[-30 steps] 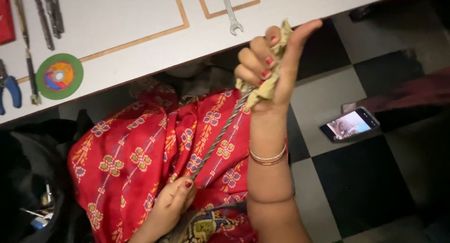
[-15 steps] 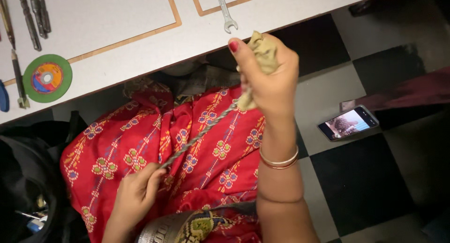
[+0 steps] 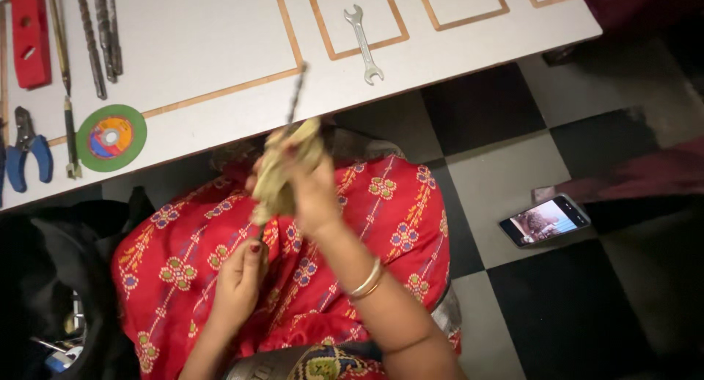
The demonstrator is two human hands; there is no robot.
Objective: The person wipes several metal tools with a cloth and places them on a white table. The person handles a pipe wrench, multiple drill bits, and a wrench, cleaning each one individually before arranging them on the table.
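I see my right hand closed around a crumpled, dull yellow cloth, which is wrapped about a long, dark, twisted metal drill bit. The bit stands nearly upright over my lap, its tip reaching toward twelve o'clock across the edge of the white surface. My left hand sits at seven o'clock from the right one, fingers closed on the lower end of the bit, just below the cloth. Both hands hover above red patterned fabric draped over my knees.

On the surface, a silver open-ended spanner lies at one o'clock from the bit's tip, inside a brown-outlined square. At nine o'clock from the hands rests a green round cutting disc with an orange and blue label. Beyond it, near the surface's edge, lie blue-handled pliers. Several long dark drill bits lie at eleven o'clock, beside a red block-shaped tool. A smartphone with a lit screen lies on the black and white checkered floor at three o'clock, well apart from my hands.
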